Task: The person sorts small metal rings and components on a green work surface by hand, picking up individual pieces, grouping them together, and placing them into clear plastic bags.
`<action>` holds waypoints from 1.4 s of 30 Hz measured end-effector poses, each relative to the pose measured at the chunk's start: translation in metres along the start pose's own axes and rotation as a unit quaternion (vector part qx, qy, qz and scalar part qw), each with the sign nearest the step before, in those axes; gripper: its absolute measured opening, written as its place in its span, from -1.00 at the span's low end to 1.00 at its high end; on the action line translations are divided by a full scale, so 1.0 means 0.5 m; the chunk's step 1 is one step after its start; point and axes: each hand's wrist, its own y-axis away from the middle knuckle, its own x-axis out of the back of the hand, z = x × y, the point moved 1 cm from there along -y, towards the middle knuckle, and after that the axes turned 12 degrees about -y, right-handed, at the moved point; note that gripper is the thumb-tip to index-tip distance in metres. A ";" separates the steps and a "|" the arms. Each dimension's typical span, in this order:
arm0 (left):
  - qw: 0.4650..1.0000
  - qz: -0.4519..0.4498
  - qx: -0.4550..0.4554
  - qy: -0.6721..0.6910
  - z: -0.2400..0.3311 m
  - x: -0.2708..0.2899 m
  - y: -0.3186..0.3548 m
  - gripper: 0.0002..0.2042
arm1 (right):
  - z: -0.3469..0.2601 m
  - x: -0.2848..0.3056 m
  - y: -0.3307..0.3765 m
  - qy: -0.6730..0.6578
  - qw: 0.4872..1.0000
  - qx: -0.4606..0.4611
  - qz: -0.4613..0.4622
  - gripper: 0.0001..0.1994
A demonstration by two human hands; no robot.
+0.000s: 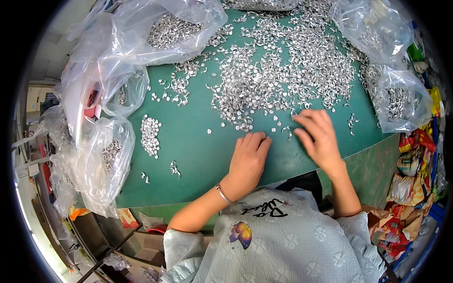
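Note:
A large heap of small silver metal pieces [264,70], some curved like hooks and some compact and knobby, spreads over the green table [188,137]. My left hand [247,159] rests on the table in front of the heap, its fingers curled down and together; what lies under the fingertips is hidden. My right hand [318,137] is at the heap's near edge, thumb and forefinger apart, the forefinger close to a curved piece. A few loose curved pieces [287,133] lie between the hands. A bracelet circles my left wrist.
A small group of knobby pieces [150,136] lies to the left, with a few curved pieces [175,169] nearer me. Clear plastic bags holding metal pieces stand at the left [111,155], far left [174,33] and right [398,101]. Colourful packages [403,188] lie beyond the right edge.

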 end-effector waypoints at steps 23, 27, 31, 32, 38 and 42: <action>0.990 -0.011 0.121 0.070 0.023 -0.001 0.026 -0.50 | -0.021 -0.012 0.051 -0.035 0.994 -0.094 -0.039 -0.90; 0.990 0.003 0.112 0.085 0.031 0.002 0.016 -0.48 | -0.033 -0.019 0.052 -0.072 0.987 -0.140 -0.040 -0.82; 0.993 -0.008 0.089 0.074 0.041 0.003 0.001 -0.49 | -0.041 -0.008 0.051 -0.068 0.993 -0.097 -0.012 -0.74; 0.995 -0.008 0.075 0.069 0.045 0.001 -0.004 -0.51 | -0.042 -0.011 0.051 -0.049 0.994 -0.090 -0.029 -0.74; 0.995 -0.033 0.060 0.074 0.042 -0.026 -0.003 -0.68 | -0.016 0.007 0.064 0.061 0.996 -0.060 -0.025 -0.75; 0.991 0.015 0.129 0.015 0.019 0.009 0.056 -0.72 | 0.043 0.082 0.082 0.271 0.949 -0.142 0.076 -0.78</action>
